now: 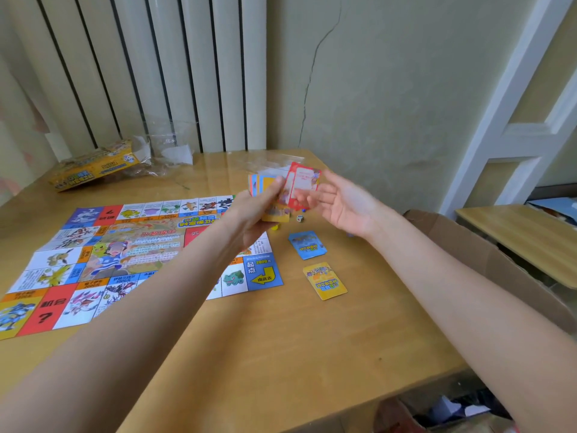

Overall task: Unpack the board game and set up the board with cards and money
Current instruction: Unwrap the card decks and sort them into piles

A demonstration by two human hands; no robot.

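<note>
Nearest us, the wooden counter [281, 354] shows a broad bare stretch between the two forearms, running to its front edge at the bottom of the view; its right edge meets a brown cardboard box [487, 254] standing just beside it.

On the left half we see one paper game board [93, 260] lying flat and unfolded, with creases showing. Its border is made of coloured squares with cartoon creatures, red question-mark corners and a blue start square with a yellow arrow.

To the right of the board lie two face-down card piles, apart from each other: a yellow pile [324, 281] nearer and a blue pile [307, 244] just beyond it. One small die [300, 218] sits farther on, below the hands.

Above the counter, the left hand [249, 214] has its grip clenched around a fan of cards [265, 185]. The right hand [340, 204] pinches a single red-bordered card [303, 185] at its lower edge, the other fingers loosely spread.

At the far left corner we find one yellow game box [93, 165] beside crumpled clear plastic wrap [168, 145], close to the wall.
</note>
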